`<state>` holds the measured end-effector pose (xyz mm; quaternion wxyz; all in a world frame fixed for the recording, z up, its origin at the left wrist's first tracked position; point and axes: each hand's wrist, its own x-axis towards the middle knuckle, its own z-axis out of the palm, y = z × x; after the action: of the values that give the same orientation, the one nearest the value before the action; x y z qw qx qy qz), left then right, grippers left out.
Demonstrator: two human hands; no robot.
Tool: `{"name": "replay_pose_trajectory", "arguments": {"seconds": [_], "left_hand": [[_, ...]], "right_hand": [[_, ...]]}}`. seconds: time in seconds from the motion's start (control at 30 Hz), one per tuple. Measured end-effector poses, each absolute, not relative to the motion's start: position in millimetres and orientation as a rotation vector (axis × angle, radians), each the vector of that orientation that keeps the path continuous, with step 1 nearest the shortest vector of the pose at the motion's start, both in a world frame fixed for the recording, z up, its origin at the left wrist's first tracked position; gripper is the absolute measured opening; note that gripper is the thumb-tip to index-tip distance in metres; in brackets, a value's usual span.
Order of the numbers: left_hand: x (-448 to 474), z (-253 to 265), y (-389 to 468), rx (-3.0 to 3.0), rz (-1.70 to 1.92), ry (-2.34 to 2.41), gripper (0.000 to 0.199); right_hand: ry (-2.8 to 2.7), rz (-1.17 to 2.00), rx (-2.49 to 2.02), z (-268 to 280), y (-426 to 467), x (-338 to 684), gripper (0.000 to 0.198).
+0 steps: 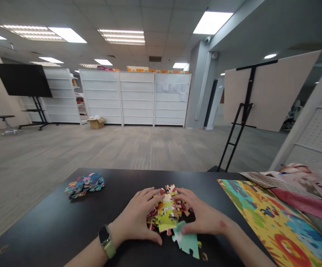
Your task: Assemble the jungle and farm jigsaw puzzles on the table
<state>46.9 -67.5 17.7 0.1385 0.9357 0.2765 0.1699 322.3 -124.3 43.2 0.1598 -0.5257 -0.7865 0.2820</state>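
A heap of jigsaw puzzle pieces (166,213), mostly yellow, red and brown, lies on the black table between my two hands. My left hand (140,215) curves around the heap's left side, fingers apart, the fingertips touching its upper edge. On the right side my right hand (200,213) is spread, its fingertips at the top of the heap. The right thumb rests on pale green puzzle pieces (189,243) at the heap's near right. A watch with a green strap (107,239) is on the left wrist.
A second pile of puzzle pieces (85,184), mostly blue, sits at the table's far left. To the right lie a colourful animal picture sheet (272,218) and bunched fabric (302,189). Beyond the table (52,226) stands a black easel (239,126) with a board.
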Motion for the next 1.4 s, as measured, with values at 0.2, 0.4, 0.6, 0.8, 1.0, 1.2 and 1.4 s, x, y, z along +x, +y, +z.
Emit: {"name": "replay_pose_trajectory", "arguments": {"seconds": [0.2, 0.4, 0.6, 0.8, 1.0, 1.2, 1.4], "left_hand": [[46, 17, -72, 2.673, 0.429, 0.782, 0.069], [43, 14, -63, 2.55, 0.551, 0.768, 0.054], [10, 28, -40, 2.393, 0.498, 0.759, 0.088], [11, 23, -53, 2.453, -0.06, 0.766, 0.132], [35, 10, -67, 2.48, 0.191, 0.727, 0.104], [31, 5, -53, 2.349, 0.458, 0.65, 0.11], [12, 12, -41, 2.411, 0.426, 0.752, 0.095]], "right_hand": [[-2.272, 0.89, -1.614, 35, -124, 325, 0.107], [-2.169, 0.612, -1.588, 29, -111, 339, 0.039], [-2.21, 0.626, -1.594, 30, -121, 309, 0.065], [-2.458, 0.652, -1.44, 29, -128, 281, 0.093], [-2.306, 0.558, -1.504, 18, -113, 303, 0.083], [-2.213, 0.53, -1.603, 18, -108, 320, 0.073], [-2.264, 0.556, -1.571, 21, -111, 324, 0.082]]}}
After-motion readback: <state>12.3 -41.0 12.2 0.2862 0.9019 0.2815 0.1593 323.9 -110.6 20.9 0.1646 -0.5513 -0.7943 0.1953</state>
